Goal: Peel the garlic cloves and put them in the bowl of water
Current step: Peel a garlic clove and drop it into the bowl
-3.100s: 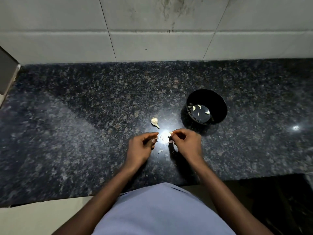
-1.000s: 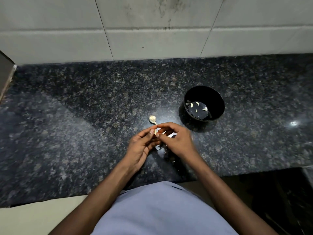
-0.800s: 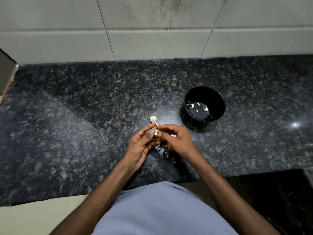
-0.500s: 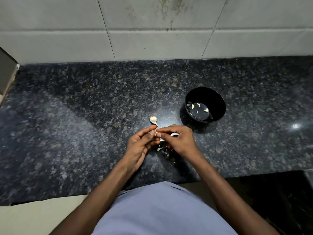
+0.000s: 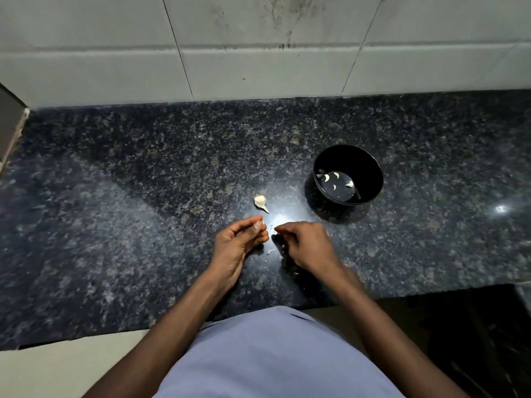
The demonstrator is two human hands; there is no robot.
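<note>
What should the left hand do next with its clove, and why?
Probably carry it to the black bowl and drop it in. The left hand pinches a pale clove at its fingers, the right hand has drawn apart, and peeled cloves already float there.

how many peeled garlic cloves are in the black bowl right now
4 show in the bowl: one by the left wall, one further back, one in the middle, one on the right. Pale bits at the far left edge may be more.
</note>
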